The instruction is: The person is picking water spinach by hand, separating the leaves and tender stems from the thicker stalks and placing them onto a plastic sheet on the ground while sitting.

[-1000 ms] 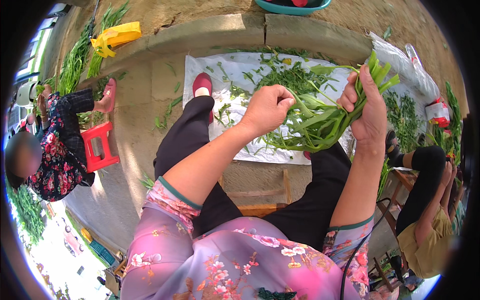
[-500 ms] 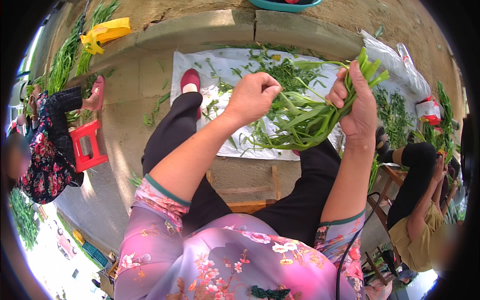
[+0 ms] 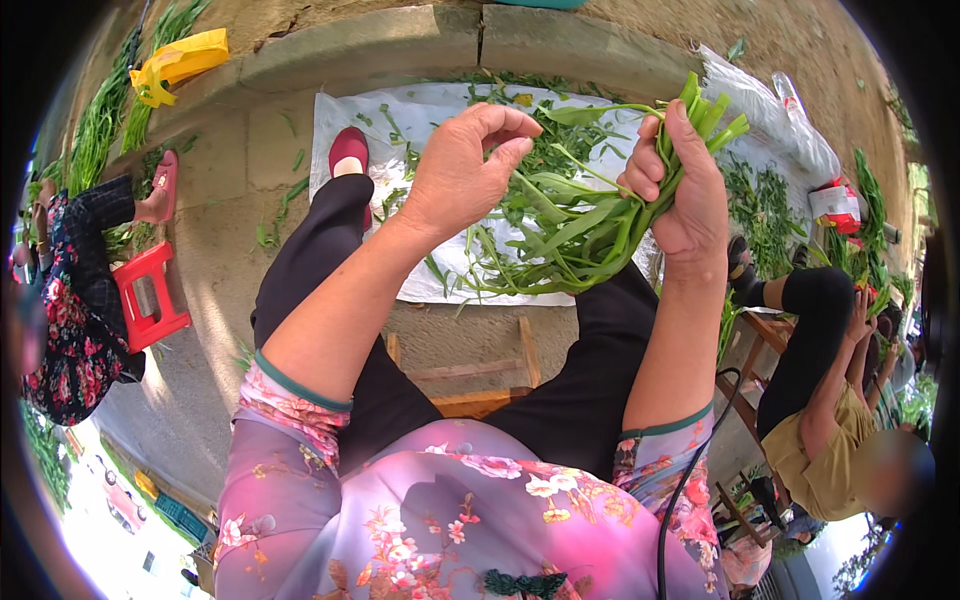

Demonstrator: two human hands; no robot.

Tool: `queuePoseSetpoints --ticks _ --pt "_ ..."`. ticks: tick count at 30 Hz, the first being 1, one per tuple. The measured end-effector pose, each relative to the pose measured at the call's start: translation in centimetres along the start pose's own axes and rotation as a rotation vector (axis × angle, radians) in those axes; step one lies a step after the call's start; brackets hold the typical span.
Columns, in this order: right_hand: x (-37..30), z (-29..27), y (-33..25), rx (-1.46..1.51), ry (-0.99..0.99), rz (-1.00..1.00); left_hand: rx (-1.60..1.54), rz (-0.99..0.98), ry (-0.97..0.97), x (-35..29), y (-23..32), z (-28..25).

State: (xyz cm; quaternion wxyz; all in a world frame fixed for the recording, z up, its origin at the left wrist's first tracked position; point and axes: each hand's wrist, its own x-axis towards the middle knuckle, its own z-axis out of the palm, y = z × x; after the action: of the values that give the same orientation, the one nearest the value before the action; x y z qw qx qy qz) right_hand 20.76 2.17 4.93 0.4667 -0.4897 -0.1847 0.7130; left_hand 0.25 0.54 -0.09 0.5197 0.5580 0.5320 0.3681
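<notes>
A bunch of water spinach (image 3: 590,235) is gripped in my right hand (image 3: 688,195). Its thick cut stems stick up past my thumb, and the long leaves hang toward the left over my lap. My left hand (image 3: 455,175) is raised just left of the leaves, thumb and forefinger curved with a gap between them and nothing visible in them. Its other fingers are partly hidden behind. Beneath both hands, a white sheet (image 3: 335,130) lies on the ground, scattered with loose leaves and stem pieces (image 3: 570,150).
A low concrete kerb (image 3: 360,50) runs beyond the sheet. To the left, a person sits by a red plastic stool (image 3: 150,297), with a yellow bag (image 3: 185,60) on long green stalks. At right another person (image 3: 825,430) works near more greens (image 3: 765,215) and a clear bottle (image 3: 787,95).
My left hand has drawn back up and left from the leaves, its thumb and forefinger parting from a pinch. The right hand keeps hold of the bunch. The whole view has shifted slightly.
</notes>
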Motion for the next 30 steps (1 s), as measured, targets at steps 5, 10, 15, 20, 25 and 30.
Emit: queuePoseSetpoints --ticks 5,10,15,20,25,30 --pt "0.27 0.0 0.33 -0.024 -0.002 -0.002 0.155 0.245 -0.026 -0.15 0.46 0.11" --pt "0.21 -0.38 0.45 0.008 -0.047 0.006 0.274 0.354 -0.07 -0.2 0.23 0.32" --pt "0.43 -0.69 0.45 0.014 -0.044 0.003 0.278 0.291 -0.1 -0.3 0.47 0.18" --pt "0.42 -0.58 0.49 0.007 -0.046 -0.01 0.268 0.289 -0.09 -0.39 0.43 0.13" --pt "0.38 -0.75 0.56 -0.002 -0.029 -0.067 0.213 0.141 -0.092 -0.65 0.87 0.55" --pt "0.57 -0.4 0.89 0.032 -0.054 -0.053 0.052 -0.037 -0.065 -0.68 0.57 0.46"
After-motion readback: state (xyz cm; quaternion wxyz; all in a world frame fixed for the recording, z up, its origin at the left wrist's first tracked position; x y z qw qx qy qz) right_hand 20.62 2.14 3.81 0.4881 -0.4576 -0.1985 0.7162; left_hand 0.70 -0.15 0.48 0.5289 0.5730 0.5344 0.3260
